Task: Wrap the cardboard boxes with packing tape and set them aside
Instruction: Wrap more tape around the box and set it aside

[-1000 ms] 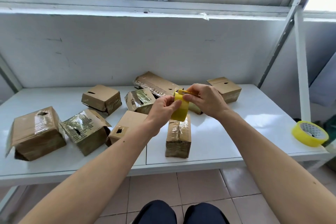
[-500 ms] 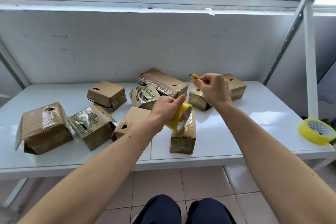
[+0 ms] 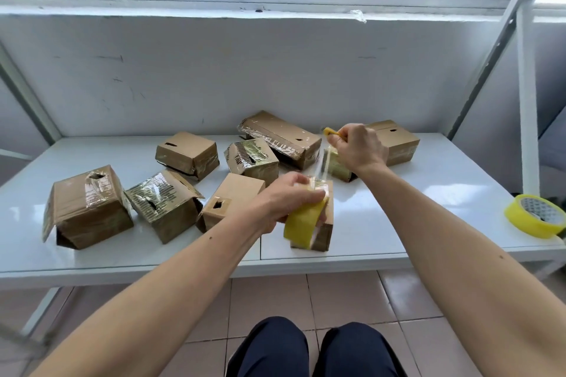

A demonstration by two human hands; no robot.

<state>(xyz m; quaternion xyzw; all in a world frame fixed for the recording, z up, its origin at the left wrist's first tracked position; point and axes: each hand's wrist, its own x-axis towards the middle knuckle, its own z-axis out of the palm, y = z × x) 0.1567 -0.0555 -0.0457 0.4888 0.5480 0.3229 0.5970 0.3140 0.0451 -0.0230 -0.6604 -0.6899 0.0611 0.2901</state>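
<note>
My left hand [image 3: 283, 200] grips a yellow tape roll [image 3: 301, 222] just above a small cardboard box [image 3: 324, 231] near the table's front edge. My right hand [image 3: 356, 147] is raised farther back and pinches the tape's free end, with a small yellow piece [image 3: 330, 132] sticking out of its fingers. A clear strip of tape [image 3: 321, 167] stretches between the roll and that hand. Several other cardboard boxes lie around, some shiny with tape, such as the left box [image 3: 87, 206] and the long box [image 3: 280, 138] at the back.
A second yellow tape roll [image 3: 534, 216] lies at the right edge of the white table [image 3: 398, 223]. A white back wall and shelf frame close the space behind. A diagonal brace and upright post [image 3: 525, 101] stand at the right. My knees show below the table edge.
The hands have moved apart: my left hand dropped the roll down toward the front box while my right hand drew the tape end up and back, pulling out a strip.
</note>
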